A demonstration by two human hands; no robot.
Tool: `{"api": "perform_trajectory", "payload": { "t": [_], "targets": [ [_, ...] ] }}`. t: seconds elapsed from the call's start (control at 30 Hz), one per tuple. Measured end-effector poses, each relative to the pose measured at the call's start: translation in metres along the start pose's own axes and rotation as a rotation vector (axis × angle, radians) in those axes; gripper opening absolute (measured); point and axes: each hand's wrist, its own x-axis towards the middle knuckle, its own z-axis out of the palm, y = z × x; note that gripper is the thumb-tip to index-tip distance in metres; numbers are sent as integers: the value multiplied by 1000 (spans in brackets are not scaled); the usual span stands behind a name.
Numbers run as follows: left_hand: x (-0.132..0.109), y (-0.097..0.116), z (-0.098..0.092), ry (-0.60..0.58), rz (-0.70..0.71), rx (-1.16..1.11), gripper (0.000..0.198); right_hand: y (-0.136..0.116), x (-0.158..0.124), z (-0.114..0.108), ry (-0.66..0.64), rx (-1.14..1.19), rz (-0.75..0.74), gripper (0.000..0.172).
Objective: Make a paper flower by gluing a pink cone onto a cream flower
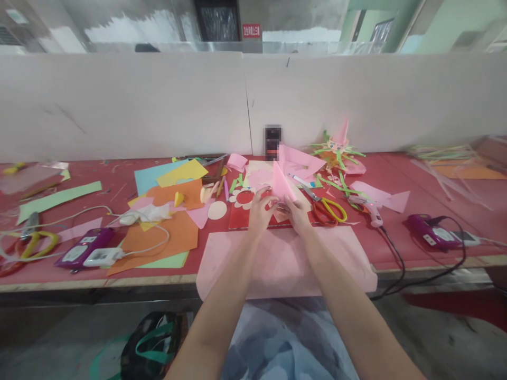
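A pink paper cone [282, 184] stands point up between my two hands. My left hand [260, 208] closes on its lower left edge, while the fingers of my right hand [296, 212] grip the lower right. Beneath them lies a red board [241, 217], and a white flower-shaped cutout with a red middle [234, 198] rests on its left part. A pale paper circle [217, 210] is left of the board. Just right of my right hand are scissors with red and yellow handles [332, 210]. Below my forearms a pink sheet [285, 258] reaches over the table edge.
Coloured paper sheets [158, 245] lie at left beside a purple power box [85, 248] with white cables. A glue gun [374, 214] trails its black cord to another purple box [431, 232]. Near the white partition [178, 105] stands a paper figure with a pink cone hat [339, 145].
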Motion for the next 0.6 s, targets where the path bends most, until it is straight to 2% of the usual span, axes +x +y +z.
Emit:
{"api": "perform_trajectory", "payload": {
  "t": [0.23, 0.6],
  "targets": [
    [0, 0, -3, 1, -49, -26, 6, -1, -2, 0, 19, -60, 10, 32],
    [1, 6, -4, 42, -73, -58, 6, 2, -1, -2, -33, -111, -6, 30]
  ]
}}
